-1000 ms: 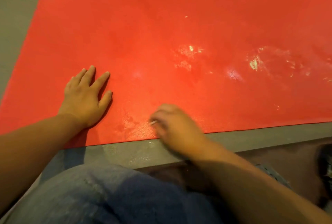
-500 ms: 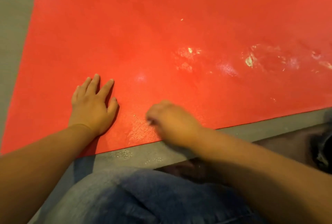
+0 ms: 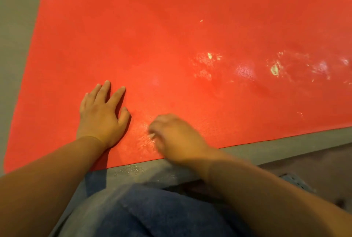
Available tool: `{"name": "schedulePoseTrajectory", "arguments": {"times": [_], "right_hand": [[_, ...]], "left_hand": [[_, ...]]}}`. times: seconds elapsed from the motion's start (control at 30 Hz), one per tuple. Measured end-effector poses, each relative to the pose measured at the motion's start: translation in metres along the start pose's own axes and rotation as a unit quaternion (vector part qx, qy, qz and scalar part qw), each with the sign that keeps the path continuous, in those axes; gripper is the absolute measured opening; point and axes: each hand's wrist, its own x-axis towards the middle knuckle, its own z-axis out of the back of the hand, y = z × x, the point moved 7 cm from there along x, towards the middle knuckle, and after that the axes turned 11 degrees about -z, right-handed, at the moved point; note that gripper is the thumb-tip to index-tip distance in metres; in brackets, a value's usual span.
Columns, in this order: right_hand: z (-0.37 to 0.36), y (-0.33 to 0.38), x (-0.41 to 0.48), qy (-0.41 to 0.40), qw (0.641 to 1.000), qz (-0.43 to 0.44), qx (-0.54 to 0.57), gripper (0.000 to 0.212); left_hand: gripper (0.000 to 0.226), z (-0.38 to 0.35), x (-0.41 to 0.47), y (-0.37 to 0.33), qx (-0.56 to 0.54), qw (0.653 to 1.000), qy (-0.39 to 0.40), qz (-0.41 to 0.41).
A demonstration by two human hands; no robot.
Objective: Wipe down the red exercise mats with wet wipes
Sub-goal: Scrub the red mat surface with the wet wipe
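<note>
Mid-scrub at near edge of mat (image 3: 171, 27) with wipe (image 3: 151, 135) bunched under curled right hand (image 3: 177, 137), bracing with flat left hand (image 3: 102, 115); next, probably sweeping right toward pale smears (image 3: 275, 69).

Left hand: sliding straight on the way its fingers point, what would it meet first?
Way looks free: the left hand points across bare red exercise mat to its far edge, then grey floor.

The red exercise mat (image 3: 152, 37) lies flat, pale smudges (image 3: 275, 69) toward its right, a wet patch (image 3: 143, 140) at its near edge.
</note>
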Motion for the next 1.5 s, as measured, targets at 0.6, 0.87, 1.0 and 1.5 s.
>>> {"name": "schedulePoseTrajectory", "arguments": {"times": [0.6,0.87,1.0,1.5], "right_hand": [[0.098,-0.146,0.021,-0.179,0.973,-0.143,-0.038,0.017],[0.049,-0.067,0.015,-0.152,0.988,-0.022,0.028,0.016],[0.072,-0.110,0.030,-0.113,0.993,-0.020,0.021,0.014],[0.141,-0.199,0.055,-0.249,0.942,-0.224,-0.009,0.017]], "left_hand": [[0.069,-0.014,0.030,-0.011,0.050,0.989,-0.021,0.135],[0.069,-0.013,0.030,-0.013,0.051,0.989,-0.026,0.140],[0.068,-0.011,0.029,-0.014,0.048,0.989,-0.031,0.137],[0.068,-0.009,0.029,-0.015,0.041,0.989,-0.030,0.141]]}}
